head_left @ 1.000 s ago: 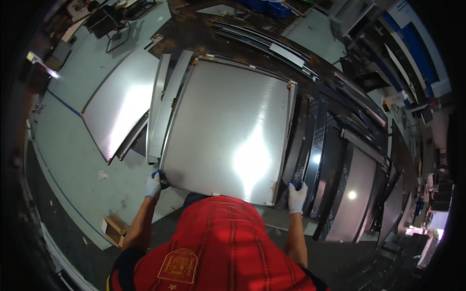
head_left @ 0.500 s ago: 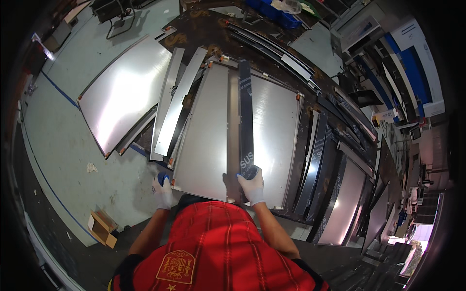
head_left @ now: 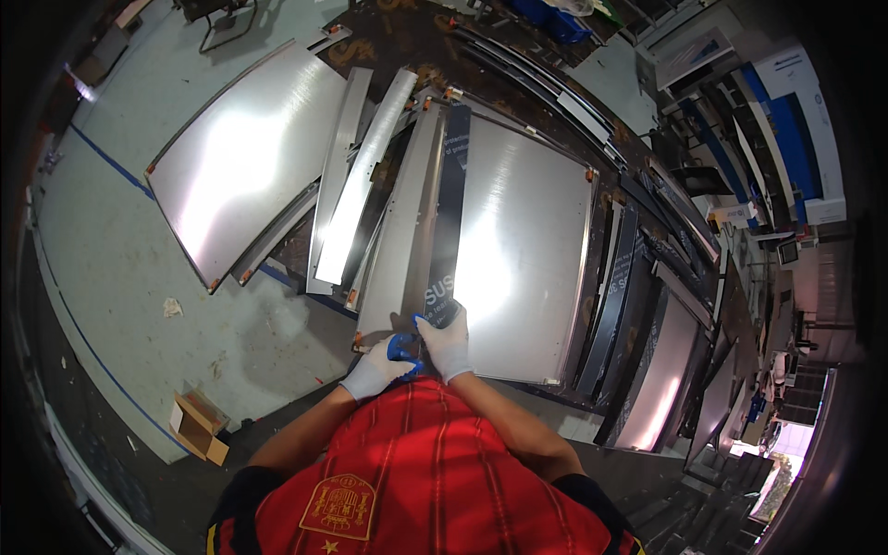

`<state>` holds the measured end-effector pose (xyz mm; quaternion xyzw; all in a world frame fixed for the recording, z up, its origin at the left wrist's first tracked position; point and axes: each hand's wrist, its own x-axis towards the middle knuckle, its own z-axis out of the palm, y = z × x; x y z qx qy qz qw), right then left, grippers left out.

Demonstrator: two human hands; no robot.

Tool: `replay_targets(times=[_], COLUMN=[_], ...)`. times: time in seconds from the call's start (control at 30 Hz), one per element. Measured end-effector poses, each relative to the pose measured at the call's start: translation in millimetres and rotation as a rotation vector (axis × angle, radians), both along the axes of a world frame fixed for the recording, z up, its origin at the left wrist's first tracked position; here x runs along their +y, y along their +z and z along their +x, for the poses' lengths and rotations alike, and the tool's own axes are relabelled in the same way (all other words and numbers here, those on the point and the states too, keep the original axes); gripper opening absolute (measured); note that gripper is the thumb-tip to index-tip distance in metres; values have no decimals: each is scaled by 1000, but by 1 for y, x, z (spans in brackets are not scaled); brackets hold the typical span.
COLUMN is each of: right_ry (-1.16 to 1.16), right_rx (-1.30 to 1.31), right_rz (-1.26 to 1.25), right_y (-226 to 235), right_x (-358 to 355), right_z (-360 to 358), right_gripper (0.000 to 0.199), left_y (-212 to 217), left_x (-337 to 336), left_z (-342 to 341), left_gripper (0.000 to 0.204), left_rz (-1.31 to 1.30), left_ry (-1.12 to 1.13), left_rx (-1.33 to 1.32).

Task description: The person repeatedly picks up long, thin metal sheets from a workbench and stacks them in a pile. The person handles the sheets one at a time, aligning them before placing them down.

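A long, narrow metal strip covered in dark printed film (head_left: 450, 185) stands out above a large silver metal panel (head_left: 527, 250). My right hand (head_left: 448, 347), in a white glove with blue fingertips, grips the strip near its close end. Beside that end is my left hand (head_left: 375, 365), gloved the same way. Its fingers are curved and its thumb stands apart from them; whether they touch the strip is hard to see. Two bare silver strips (head_left: 365, 180) lie to the left of the panel.
Another shiny panel (head_left: 245, 166) sits at the far left. Several film-covered strips (head_left: 615, 296) and a panel (head_left: 643, 379) lie on the right. Long profiles (head_left: 546, 88) run along the back, near a blue bin (head_left: 560, 30). An open cardboard box (head_left: 199, 427) stands on the floor.
My left hand has moved right, from the panel's left corner to the strip's near end. My right hand has shifted left with the strip, which now leans the other way.
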<state>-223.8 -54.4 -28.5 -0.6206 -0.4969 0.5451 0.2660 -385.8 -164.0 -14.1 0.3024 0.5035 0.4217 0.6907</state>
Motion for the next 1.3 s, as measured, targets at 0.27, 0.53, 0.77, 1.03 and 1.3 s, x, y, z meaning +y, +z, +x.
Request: replay_targets(times=[0.27,0.53,0.77,1.03,1.3], right_ry=[33,180,244,219,184], right_rx=[84,-77,-84,60,14], right_rz=[22,16,46,-40,-81], right_y=[-5,-21,-36,-48,-46], right_x=[-18,-18,-26,-19,-14], right_z=[-44,-50,-50,-43,-51], right_gripper=[67,57,47,43,42], left_y=[1,3,-4,-10,-19], left_x=[-23,-23,-36,-39,-37], left_z=[-19,-55,-60,-56,-62], left_gripper=[37,44,46,43,34], left_rz=[-170,-152,-104,-32,-279], left_ry=[138,236,152,203,339], left_rx=[62,84,351,418,75])
